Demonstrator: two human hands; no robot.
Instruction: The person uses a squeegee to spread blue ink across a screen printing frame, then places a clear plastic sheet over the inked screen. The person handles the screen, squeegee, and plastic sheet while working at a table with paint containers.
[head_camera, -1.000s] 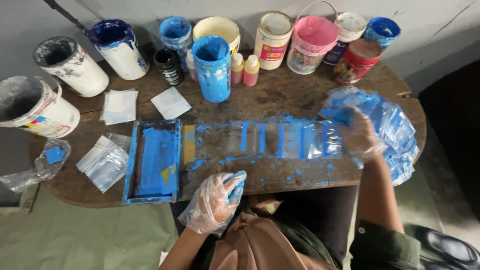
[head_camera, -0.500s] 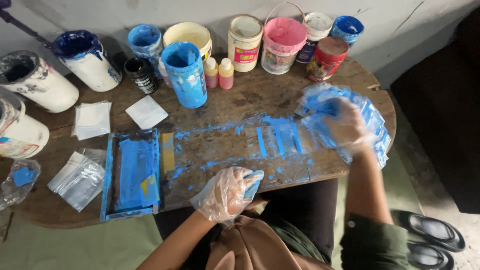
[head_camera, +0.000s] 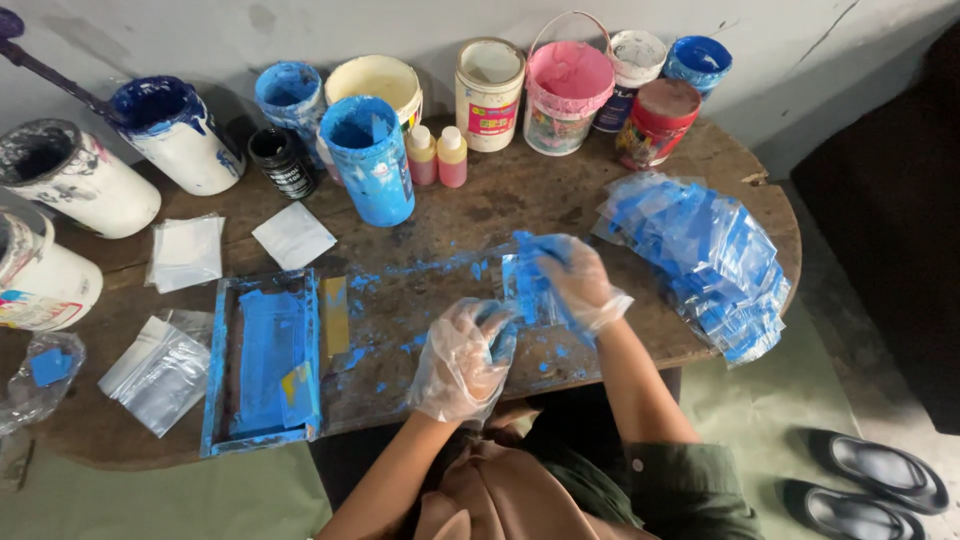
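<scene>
Blue ink everywhere, honestly. The thing in hand is a small blue-smeared plastic sheet (head_camera: 528, 285), lying on the wooden table (head_camera: 560, 195) right at the near edge, just in front of the person. The right hand (head_camera: 580, 285), in a thin clear glove, is curled over its right side with fingers pinching it. The left hand (head_camera: 465, 350), gloved too, sits half closed just beside the sheet's lower left corner; I can't quite tell if it's actually gripping or only touching. So the sheet lies between the two hands, with the right one on it. Its long axis looks to run away from the person, though the crumpling makes that hard to call.

Further right, a fanned pile of blue-printed bags (head_camera: 705, 260), too many to count. Left of the hands, one blue-stained printing frame (head_camera: 262, 360). Past that, three stacks of clear bags (head_camera: 160, 372). Along the wall I count roughly eleven paint tubs (head_camera: 368, 160) and two small squeeze bottles (head_camera: 437, 157).
</scene>
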